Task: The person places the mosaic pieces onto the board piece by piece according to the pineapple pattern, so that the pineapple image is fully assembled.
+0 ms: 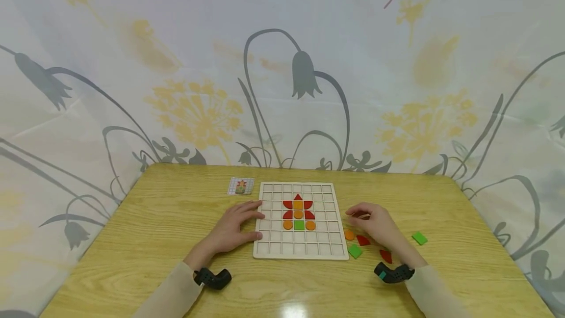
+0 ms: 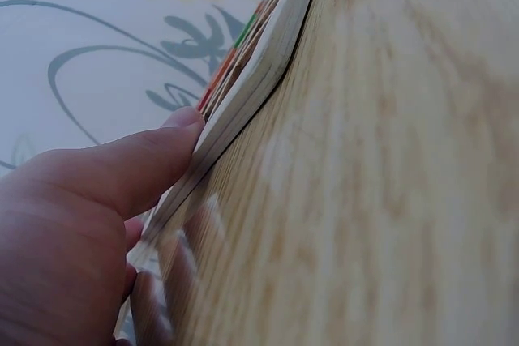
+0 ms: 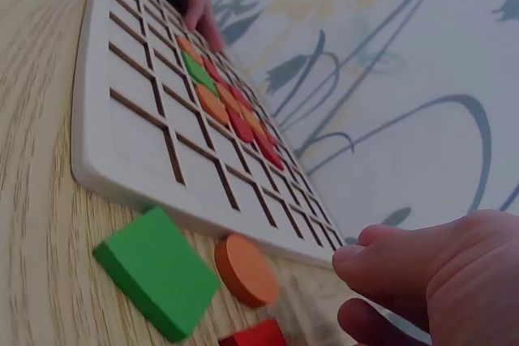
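Note:
A pale wooden grid board [image 1: 273, 248] lies on the table with flat shapes set in its middle squares. Among them are a red triangle [image 1: 297, 197], an orange square [image 1: 298, 205], red petal-like pieces, orange discs and a green square [image 1: 299, 225]. My left hand [image 1: 231, 227] rests along the board's left edge, fingers spread and thumb tip on the rim. Just off the board's right edge, my right hand [image 1: 375, 222] hovers with fingers loosely bent; no piece shows between them. Below it lie a loose orange disc [image 3: 246, 271], a green square [image 3: 158, 273] and a red piece [image 3: 255, 335].
A small printed card [image 1: 241, 186] with a similar figure lies beyond the board's left corner. Another red piece [image 1: 386, 256] lies beneath the right wrist, and a second loose green square [image 1: 420, 238] sits farther right. A patterned cloth [image 1: 282, 112] hangs behind the table.

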The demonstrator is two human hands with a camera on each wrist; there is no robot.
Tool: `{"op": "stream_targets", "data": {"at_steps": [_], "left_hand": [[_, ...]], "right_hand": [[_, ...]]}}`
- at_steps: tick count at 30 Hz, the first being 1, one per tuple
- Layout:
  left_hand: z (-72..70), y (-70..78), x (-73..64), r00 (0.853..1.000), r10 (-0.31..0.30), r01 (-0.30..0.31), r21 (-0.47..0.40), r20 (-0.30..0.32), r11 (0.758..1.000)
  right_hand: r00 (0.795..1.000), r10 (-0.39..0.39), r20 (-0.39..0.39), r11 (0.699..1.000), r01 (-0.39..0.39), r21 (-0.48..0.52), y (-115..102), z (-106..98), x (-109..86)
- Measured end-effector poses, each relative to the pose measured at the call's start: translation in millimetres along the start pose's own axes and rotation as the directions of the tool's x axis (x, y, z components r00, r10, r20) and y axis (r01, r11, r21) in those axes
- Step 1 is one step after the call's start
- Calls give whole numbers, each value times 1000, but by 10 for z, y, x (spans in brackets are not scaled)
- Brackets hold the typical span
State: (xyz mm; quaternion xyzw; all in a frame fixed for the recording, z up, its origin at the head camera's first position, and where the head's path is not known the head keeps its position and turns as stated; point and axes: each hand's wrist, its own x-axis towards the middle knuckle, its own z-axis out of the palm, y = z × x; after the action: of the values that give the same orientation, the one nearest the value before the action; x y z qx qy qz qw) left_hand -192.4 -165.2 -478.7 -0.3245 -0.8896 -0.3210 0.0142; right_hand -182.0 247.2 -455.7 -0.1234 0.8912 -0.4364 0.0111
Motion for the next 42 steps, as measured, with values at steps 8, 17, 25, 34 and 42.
{"op": "stream_targets", "data": {"at_steps": [8, 17, 25, 34, 42], "left_hand": [[10, -26, -1, 1000, -2, 2, 1, 4, 1000], [13, -58, -20, 1000, -5, 5, 7, -3, 1000], [28, -44, -8, 1000, 6, -6, 1, -6, 1000], [24, -36, -1, 1000, -1, 2, 1, -6, 1000], [30, -38, 8, 1000, 11, -11, 2, -12, 1000]], "right_hand": [[992, -21, 123, 999, 23, -22, 151, -127, -72], [960, -55, 274, 998, 62, -17, 116, -93, 2], [944, -92, 318, 995, 100, -10, 77, -73, 26], [951, -73, 301, 997, 63, 44, 72, -76, 13], [977, 5, 211, 996, -23, 83, 112, -74, -9]]}}
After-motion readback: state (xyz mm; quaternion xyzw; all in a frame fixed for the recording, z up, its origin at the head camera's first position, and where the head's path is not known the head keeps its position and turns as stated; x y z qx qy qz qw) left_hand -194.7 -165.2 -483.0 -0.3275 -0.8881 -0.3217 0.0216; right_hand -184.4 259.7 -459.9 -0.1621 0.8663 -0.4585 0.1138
